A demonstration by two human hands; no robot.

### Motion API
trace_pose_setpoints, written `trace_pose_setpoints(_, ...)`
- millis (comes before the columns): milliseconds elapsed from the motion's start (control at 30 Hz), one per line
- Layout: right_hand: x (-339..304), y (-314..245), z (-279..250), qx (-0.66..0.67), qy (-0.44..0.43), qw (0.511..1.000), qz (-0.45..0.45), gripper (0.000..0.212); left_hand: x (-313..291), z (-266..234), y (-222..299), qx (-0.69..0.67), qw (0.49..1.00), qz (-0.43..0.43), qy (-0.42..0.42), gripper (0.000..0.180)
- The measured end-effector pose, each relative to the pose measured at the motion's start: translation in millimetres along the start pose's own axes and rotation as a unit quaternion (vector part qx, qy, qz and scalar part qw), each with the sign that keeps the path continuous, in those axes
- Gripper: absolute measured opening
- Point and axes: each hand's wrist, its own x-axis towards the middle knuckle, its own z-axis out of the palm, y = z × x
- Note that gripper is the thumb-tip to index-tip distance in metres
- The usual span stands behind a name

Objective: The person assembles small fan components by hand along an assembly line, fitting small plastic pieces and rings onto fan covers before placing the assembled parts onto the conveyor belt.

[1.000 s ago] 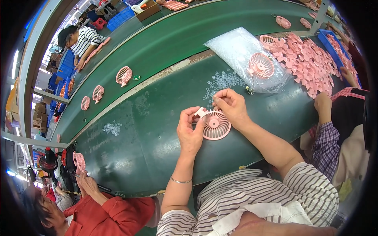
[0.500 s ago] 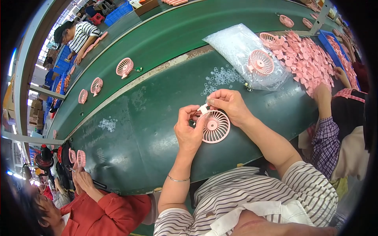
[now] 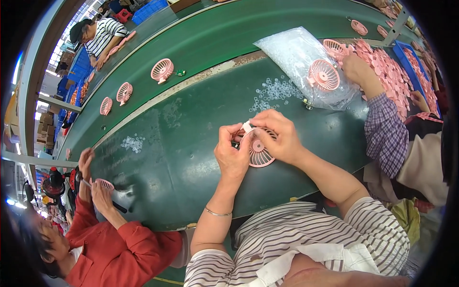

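Between my two hands is a round pink fan housing (image 3: pixel 261 157) with radial slats, held above the green table. My left hand (image 3: pixel 232 152) pinches its left side, where a small white collar (image 3: pixel 247 126) sits at the neck and a bit of circuit board shows by the fingers. My right hand (image 3: pixel 282 138) is closed over the upper right of the housing, its fingertips near the white collar. Those fingertips hide part of the slats. Beyond my hands lies a scatter of small clear plastic rings (image 3: pixel 275 93).
A clear plastic bag (image 3: pixel 291 52) bears another pink fan housing (image 3: pixel 323 74). Pink fan blades (image 3: pixel 382 71) are heaped at right, where a co-worker's hand reaches in. More clear rings (image 3: pixel 133 142) lie left. Several housings stand on the green conveyor belt (image 3: pixel 210 43). A red-sleeved co-worker sits at left.
My right hand has come down from above the neck onto the housing. At right a co-worker's arm has reached over the blade heap; the red-sleeved co-worker has raised one hand.
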Motion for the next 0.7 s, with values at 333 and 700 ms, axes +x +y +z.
trace_pose_setpoints(333, 4, -10, -4, 0.029, -0.046, 0.997, 0.053, 0.037, 8, -9, -6, 0.050, 0.997, 0.028, -0.058, 0.038)
trace_pose_setpoints(700, 7, 11, -5, 0.220, -0.071, 0.957, 0.173, 0.027, 11, -4, -6, -0.123, 0.986, -0.035, -0.105, 0.027)
